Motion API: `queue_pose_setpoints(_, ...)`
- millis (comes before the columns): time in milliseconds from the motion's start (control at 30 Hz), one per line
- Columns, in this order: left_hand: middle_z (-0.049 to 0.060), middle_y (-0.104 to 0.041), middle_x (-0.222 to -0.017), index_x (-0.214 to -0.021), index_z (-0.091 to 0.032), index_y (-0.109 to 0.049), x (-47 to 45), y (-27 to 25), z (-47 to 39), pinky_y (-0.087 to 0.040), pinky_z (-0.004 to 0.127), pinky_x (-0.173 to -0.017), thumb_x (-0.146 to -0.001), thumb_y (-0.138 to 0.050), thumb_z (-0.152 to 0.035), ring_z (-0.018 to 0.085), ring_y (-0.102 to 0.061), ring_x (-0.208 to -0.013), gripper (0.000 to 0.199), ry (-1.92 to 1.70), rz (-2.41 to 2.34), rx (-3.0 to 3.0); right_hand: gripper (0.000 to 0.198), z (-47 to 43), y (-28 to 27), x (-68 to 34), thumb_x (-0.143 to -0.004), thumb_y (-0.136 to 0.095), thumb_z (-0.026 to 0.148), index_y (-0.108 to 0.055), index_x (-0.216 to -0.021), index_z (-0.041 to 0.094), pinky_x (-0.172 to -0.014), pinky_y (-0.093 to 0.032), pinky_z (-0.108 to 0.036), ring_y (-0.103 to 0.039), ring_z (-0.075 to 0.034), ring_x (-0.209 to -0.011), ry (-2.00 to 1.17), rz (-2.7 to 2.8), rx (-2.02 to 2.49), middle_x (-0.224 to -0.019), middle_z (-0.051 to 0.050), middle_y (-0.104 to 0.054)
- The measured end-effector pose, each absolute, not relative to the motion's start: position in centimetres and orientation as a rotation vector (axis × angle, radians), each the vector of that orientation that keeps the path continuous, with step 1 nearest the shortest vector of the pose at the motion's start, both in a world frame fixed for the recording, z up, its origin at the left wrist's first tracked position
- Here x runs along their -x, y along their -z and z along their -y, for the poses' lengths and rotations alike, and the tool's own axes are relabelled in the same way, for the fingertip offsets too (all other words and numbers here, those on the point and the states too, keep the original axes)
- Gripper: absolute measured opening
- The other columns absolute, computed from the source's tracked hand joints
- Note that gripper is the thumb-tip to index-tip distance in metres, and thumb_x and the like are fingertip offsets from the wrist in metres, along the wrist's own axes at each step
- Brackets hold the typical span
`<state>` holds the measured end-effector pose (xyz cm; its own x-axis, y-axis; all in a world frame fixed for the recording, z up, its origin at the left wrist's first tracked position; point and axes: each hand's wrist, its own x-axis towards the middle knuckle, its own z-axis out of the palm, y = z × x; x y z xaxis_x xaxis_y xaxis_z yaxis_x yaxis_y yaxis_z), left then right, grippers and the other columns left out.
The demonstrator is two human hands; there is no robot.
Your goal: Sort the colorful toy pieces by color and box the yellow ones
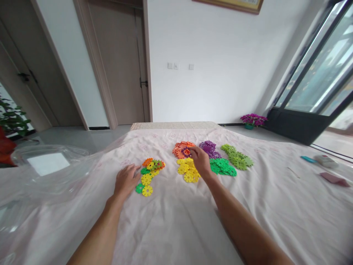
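White wall [220,73] backs the upper frame, a pale sheet [179,221] spread below it. At left of centre, my left hand [127,180] lies, fingers loosely apart, beside a mixed pile of discs [146,179]; at centre, my right hand [201,160], by the orange pile [179,145], pinches one purple disc [183,152].

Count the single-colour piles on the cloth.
5: orange pile, back left; purple pile, right of it; light green pile, farthest right; green pile, in front of purple; yellow pile, in front of orange. The right hand may hide more.
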<state>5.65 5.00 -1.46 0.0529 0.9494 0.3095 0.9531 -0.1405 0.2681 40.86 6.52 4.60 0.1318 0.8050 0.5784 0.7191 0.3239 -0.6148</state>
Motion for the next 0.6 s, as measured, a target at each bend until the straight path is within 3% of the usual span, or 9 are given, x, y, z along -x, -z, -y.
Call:
queue_pose_setpoints(300, 0.006, -0.058, -0.14, -0.126, -0.027, -0.064, -5.6, 1.7, -5.2, -0.034, 0.036, -0.109, -0.089, -0.05, -0.029, 0.02, -0.05, -0.13, 0.039, 0.676, 2.061, 2.276, 0.034, -10.4, -4.9, -52.9, -0.085, -0.052, 0.026, -0.073, -0.112, 0.019, -0.079, -0.046, -0.027, -0.067, -0.022, -0.09, -0.048, 1.294, 2.016, -0.094, -0.009, -0.074)
queue_pose_setpoints(600, 0.006, -0.058, -0.139, -0.126, -0.025, -0.064, -5.5, 1.8, -5.3, -0.035, 0.037, -0.109, -0.089, -0.049, -0.03, 0.021, -0.05, -0.131, 0.04, 0.666, 2.042, 2.272, 0.044, -10.0, -4.3, -53.1, -0.081, -0.05, 0.014, -0.067, -0.122, 0.015, -0.091, -0.046, -0.033, -0.062, -0.025, -0.105, 0.081, 1.256, 2.051, -0.123, -0.016, -0.064)
